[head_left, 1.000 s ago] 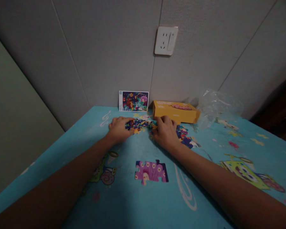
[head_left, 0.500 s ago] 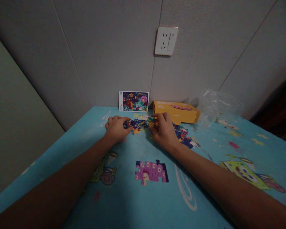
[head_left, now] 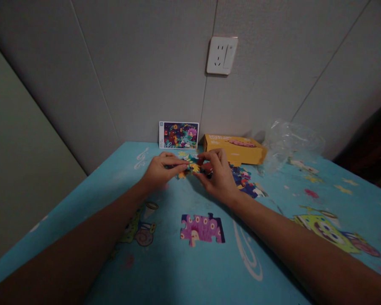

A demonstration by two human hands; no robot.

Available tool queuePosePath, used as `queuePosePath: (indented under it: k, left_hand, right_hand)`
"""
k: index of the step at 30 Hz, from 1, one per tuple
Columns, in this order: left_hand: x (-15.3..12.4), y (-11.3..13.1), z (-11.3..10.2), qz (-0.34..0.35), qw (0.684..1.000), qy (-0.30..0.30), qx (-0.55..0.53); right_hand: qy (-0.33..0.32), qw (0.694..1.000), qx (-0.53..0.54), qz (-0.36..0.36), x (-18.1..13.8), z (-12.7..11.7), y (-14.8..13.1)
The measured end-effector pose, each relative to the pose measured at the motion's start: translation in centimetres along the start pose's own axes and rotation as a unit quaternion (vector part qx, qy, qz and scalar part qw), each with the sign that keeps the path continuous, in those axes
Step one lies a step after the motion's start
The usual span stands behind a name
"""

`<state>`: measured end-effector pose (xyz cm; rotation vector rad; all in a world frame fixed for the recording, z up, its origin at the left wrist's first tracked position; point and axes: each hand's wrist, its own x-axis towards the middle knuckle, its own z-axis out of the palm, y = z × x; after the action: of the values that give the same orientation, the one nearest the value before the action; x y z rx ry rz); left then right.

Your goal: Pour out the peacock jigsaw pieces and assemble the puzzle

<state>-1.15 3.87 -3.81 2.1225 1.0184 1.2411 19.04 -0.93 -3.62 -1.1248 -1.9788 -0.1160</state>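
My left hand (head_left: pixel 161 170) reaches to the far side of the table, thumb and fingers pinched on the edge of some colourful puzzle pieces (head_left: pixel 194 167). From the other side, my right hand (head_left: pixel 219 176) grips the same pieces, its fingers curled and thumb below. Yellow and teal show on them; the fingers hide how many there are. Nearer to me lies a joined section of pink-purple puzzle pieces (head_left: pixel 203 228), flat on the tablecloth. More loose puzzle pieces (head_left: pixel 246 184) lie in a heap just right of my right hand, partly behind it.
A picture card (head_left: pixel 180 135) leans on the wall at the back. To its right sit a yellow box (head_left: pixel 241 148) and a crumpled clear plastic bag (head_left: pixel 288 142). The blue tablecloth (head_left: pixel 165 271) has printed cartoon figures. A wall socket (head_left: pixel 222 55) is above.
My left hand has moved right, towards my right hand, and its fingertips have closed from apart to a pinch. The purple section has stayed in place.
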Motion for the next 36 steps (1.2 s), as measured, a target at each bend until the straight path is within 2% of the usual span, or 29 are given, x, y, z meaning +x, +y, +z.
queuePosePath:
  k: [4,6,8,11,14,23,30,33,36]
  left_hand:
    - [0.4,0.0,-0.1,-0.048,0.998,0.036,-0.018]
    - [0.6,-0.2,-0.2,-0.075,0.994,0.072,0.024]
    - [0.7,-0.6,-0.4,-0.104,0.986,0.082,0.097]
    - [0.7,-1.2,-0.6,-0.124,0.965,0.029,0.230]
    - [0.6,-1.3,-0.6,-0.108,0.948,-0.013,0.301]
    - [0.6,-1.4,-0.4,-0.054,0.955,0.014,0.293]
    - [0.6,-1.2,-0.3,-0.050,0.961,0.004,0.273]
    - [0.7,-0.9,-0.3,-0.045,0.966,0.007,0.254]
    - [0.5,-0.5,-0.1,-0.026,0.982,-0.006,0.187]
  right_hand:
    - [-0.003,1.000,0.000,0.006,0.1,0.2,-0.1]
    - [-0.009,0.998,-0.047,0.039,0.1,0.3,0.1]
    - [-0.026,0.988,-0.125,0.083,0.0,0.4,0.4]
    - [-0.068,0.967,-0.208,0.133,-0.1,0.7,1.0]
    - [-0.088,0.963,-0.219,0.133,-0.1,0.8,1.3]
    - [-0.079,0.974,-0.169,0.131,0.1,0.4,0.7]
    - [-0.125,0.973,-0.157,0.111,0.2,0.2,0.6]
    - [-0.089,0.978,-0.163,0.095,0.3,0.2,0.8]
    - [-0.039,0.989,-0.136,0.053,0.3,0.2,1.0]
